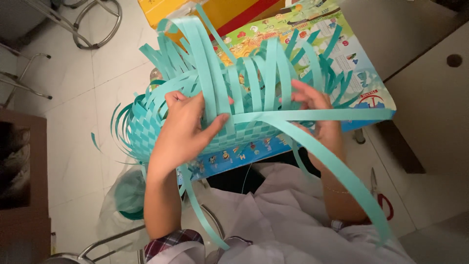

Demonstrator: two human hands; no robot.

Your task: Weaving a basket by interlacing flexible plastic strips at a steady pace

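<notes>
Left hand (183,129) pinches upright strips of teal woven basket (224,98); right hand (317,110), at its 3 o'clock, grips a long horizontal strip (332,115). Scissors (381,195) lie on the floor at 5 o'clock.

a half-woven teal paper-strip basket (229,107), tilted on its side over a colourful printed board, checkered base woven tight, loose strips fanning upward and outward.
</notes>
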